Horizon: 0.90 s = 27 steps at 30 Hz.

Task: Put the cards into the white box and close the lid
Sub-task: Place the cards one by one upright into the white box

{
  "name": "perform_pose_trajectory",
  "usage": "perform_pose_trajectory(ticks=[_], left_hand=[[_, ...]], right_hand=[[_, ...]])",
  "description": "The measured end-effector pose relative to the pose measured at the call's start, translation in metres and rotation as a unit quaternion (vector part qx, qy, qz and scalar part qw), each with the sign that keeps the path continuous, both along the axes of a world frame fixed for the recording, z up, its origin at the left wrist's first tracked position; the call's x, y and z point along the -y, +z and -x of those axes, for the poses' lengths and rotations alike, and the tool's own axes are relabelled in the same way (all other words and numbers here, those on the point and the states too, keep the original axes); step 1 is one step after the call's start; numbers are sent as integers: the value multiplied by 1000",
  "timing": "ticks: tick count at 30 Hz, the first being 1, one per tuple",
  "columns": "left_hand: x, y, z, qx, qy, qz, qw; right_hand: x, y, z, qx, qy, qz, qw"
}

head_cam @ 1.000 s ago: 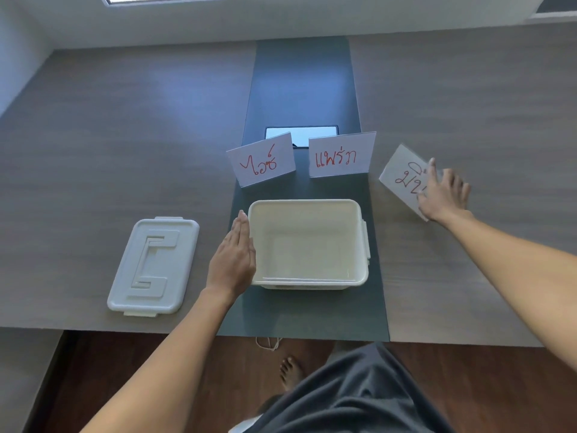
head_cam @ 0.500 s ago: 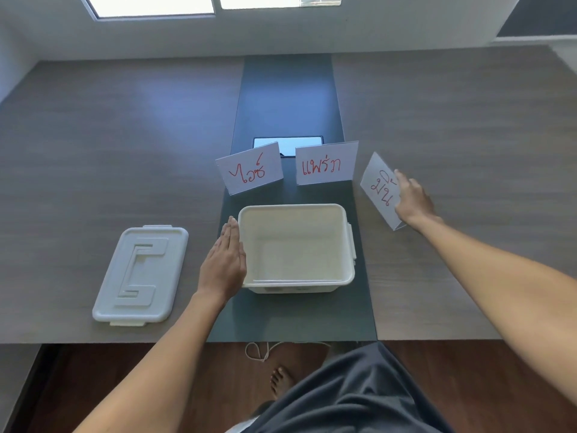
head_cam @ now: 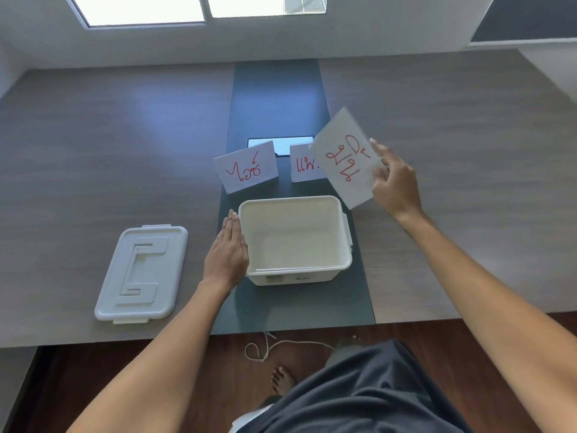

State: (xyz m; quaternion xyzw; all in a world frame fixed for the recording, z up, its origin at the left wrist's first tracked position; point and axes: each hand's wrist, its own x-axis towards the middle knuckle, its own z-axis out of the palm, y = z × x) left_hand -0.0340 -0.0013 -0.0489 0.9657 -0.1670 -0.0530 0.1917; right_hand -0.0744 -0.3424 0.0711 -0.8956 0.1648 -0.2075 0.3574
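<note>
The white box [head_cam: 338, 264] stands open and empty on the dark centre strip of the table. My left hand [head_cam: 227, 254] lies flat against the box's left wall, fingers straight and together. My right hand [head_cam: 394, 182] holds a white card with red writing [head_cam: 345, 160] in the air, above and behind the box's far right corner. Behind the box, two more cards stand upright: the left card [head_cam: 246, 167] in full view, and the middle card [head_cam: 301, 164] partly hidden by the held one. The white lid [head_cam: 142, 273] lies flat to the box's left.
A phone or small screen [head_cam: 281, 144] lies flat behind the standing cards. The table's near edge [head_cam: 187, 335] runs just in front of the box and lid. Below it are a wooden floor, a white cord [head_cam: 271, 348] and my foot.
My right hand has lifted the right-hand card off the table and carried it left, up over the box's far right corner. My left hand has stayed against the box.
</note>
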Motion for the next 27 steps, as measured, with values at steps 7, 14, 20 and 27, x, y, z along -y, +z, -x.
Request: perform_pose_trajectory(ticks=[7, 14, 20, 27], left_hand=[[-1, -1, 0, 4, -7, -8, 1000], [-1, 0, 1, -6, -8, 3, 1000], [-1, 0, 2, -27, 2, 38, 999], [-1, -3, 1, -33, 6, 48, 998]], right_hand=[[-36, 2, 24, -15, 121, -50, 991], [-54, -13, 35, -39, 211, -92, 972], [-61, -43, 47, -130, 259, -65, 955], [-73, -77, 66, -227, 299, -27, 927]])
